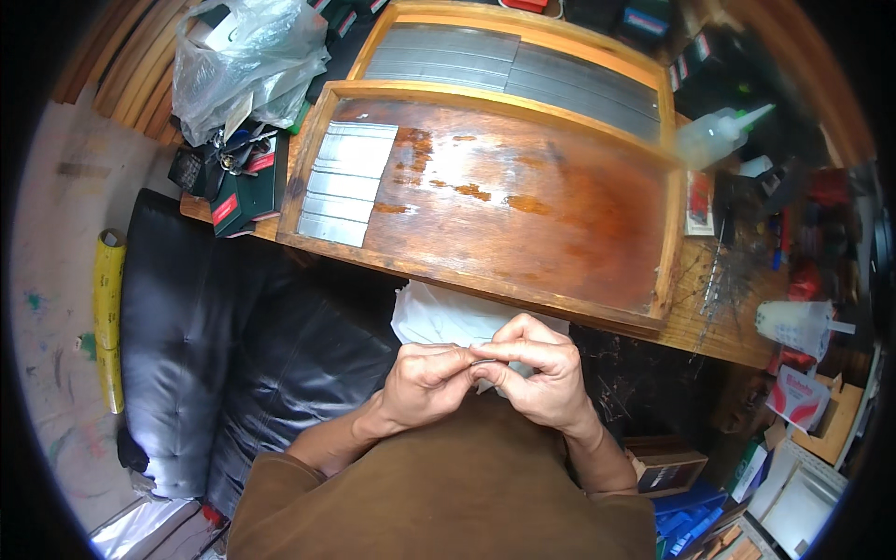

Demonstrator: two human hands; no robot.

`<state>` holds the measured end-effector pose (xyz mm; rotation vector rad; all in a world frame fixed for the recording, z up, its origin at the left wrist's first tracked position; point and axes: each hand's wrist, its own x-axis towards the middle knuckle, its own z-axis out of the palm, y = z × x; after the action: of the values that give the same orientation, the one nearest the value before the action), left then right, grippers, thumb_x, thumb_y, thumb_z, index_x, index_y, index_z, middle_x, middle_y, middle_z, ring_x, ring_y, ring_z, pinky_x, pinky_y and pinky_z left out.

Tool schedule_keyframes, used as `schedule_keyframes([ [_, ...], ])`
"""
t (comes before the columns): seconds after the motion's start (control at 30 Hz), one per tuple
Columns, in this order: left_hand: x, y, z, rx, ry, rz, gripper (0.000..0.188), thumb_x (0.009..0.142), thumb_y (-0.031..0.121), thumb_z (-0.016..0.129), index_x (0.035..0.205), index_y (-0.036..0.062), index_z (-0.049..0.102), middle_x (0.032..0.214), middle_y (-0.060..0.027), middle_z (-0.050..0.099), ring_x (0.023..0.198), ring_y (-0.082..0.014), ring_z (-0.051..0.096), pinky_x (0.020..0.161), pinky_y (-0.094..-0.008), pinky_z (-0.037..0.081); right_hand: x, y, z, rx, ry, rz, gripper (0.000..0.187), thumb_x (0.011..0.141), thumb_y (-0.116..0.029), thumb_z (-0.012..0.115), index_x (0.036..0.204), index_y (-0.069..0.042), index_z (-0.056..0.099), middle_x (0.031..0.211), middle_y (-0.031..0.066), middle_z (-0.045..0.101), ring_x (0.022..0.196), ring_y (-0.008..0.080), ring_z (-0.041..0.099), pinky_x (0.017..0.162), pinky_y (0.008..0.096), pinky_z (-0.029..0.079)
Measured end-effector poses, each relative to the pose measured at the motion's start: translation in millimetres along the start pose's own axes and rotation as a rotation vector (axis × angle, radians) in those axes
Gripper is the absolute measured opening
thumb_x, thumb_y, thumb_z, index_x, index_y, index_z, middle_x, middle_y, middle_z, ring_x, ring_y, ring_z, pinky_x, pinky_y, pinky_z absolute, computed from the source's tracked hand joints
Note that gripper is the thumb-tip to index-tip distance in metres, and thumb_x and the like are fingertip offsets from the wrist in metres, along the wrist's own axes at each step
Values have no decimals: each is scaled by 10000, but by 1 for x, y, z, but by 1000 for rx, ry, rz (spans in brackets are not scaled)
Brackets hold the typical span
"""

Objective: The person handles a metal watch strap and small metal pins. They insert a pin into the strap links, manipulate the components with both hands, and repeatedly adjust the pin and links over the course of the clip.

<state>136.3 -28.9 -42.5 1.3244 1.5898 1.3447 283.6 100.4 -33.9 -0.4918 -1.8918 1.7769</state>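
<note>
Close in front of my body, my left hand point(425, 381) and my right hand point(539, 373) meet, thumbs and forefingers pinched together. Between the fingertips a thin, small dark edge point(483, 362) shows; its kind cannot be made out. White crumpled material point(437, 313) lies just beyond the hands. Farther off, a shallow wooden tray point(448, 273) rests on the bench, with shiny flat metal strips point(345, 182) side by side at its left end and wet-looking patches on its brown bottom. Behind it, a second wooden tray point(523, 27) holds rows of grey strips point(443, 56).
A clear plastic bag point(247, 70) and dark boxes point(250, 191) crowd the bench's left end. At right stand a nozzle bottle point(714, 138) and a translucent cup point(793, 322). A black padded seat point(187, 327) and a yellow roll point(109, 317) are at left.
</note>
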Motion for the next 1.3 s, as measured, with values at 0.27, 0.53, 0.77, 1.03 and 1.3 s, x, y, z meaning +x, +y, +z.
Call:
schedule_keyframes([
  [0.27,-12,-9,11,-5,29,-11,182,854,-80,720,1028,-44,756,812,-172,752,697,-279,756,607,-329,580,-2,9,-6,88,-85,124,200,762,42,876,944,-19,822,840,46,682,768,120,644,671,253,522],
  [0.53,-12,-11,15,1,28,17,215,844,-83,734,1053,-40,756,821,-165,748,705,-272,750,614,-328,581,-3,8,-9,60,-101,98,188,781,26,859,959,-21,821,838,45,688,773,131,664,671,261,526],
  [0.77,-10,-10,15,-1,29,-4,207,844,-64,746,1046,-28,769,817,-163,752,708,-283,750,631,-327,590,-3,8,-8,49,-88,82,175,776,32,859,938,-18,817,836,45,684,759,133,664,657,267,524],
  [1.03,4,-17,5,-86,-146,-80,149,859,-22,749,1006,-13,771,791,-167,738,686,-308,733,624,-357,565,-21,11,9,-308,159,-155,160,822,-102,880,932,-18,799,791,56,634,686,146,606,590,276,482],
  [1.3,10,-25,2,-193,-170,-37,211,829,-29,759,1039,-10,774,844,-183,750,731,-304,749,657,-352,572,-28,1,8,-217,168,-72,224,826,-39,865,1034,-1,790,886,82,674,767,167,662,663,276,527],
])
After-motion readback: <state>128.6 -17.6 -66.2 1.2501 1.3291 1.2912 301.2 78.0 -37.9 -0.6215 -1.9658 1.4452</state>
